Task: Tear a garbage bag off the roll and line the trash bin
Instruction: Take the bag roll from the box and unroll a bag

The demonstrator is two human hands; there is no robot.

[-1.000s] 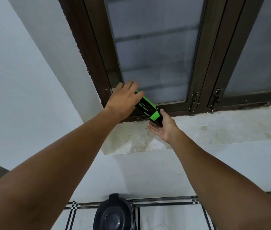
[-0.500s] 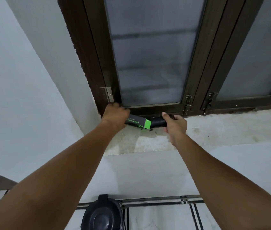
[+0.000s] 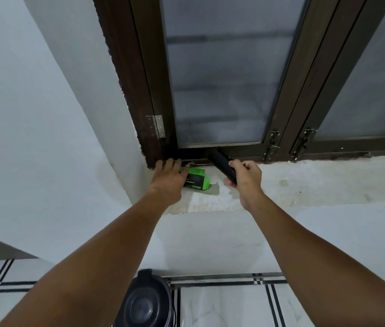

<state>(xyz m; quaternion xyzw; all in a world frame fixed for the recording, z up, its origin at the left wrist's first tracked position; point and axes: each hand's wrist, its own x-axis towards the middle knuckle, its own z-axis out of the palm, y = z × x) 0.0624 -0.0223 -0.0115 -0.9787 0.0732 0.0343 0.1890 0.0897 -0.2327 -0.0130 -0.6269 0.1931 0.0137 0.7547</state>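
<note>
A black roll of garbage bags [image 3: 222,162] sticks up and to the left out of my right hand [image 3: 245,179], which is shut around its lower end above the window sill. The green and black box [image 3: 196,181] lies on the sill [image 3: 305,185] to the left. My left hand [image 3: 169,178] rests flat on the box's left end, fingers spread toward the window frame. A dark round trash bin [image 3: 143,303] with its lid on stands on the floor below, between my forearms.
A dark brown window frame [image 3: 286,114] with frosted panes rises behind the sill, with latches at its lower rail. White walls close in on the left. The floor [image 3: 222,303] is white tile with black stripes.
The roll has come out of the box into my right hand. The box now lies on the sill under my left hand. The view has tilted down a little.
</note>
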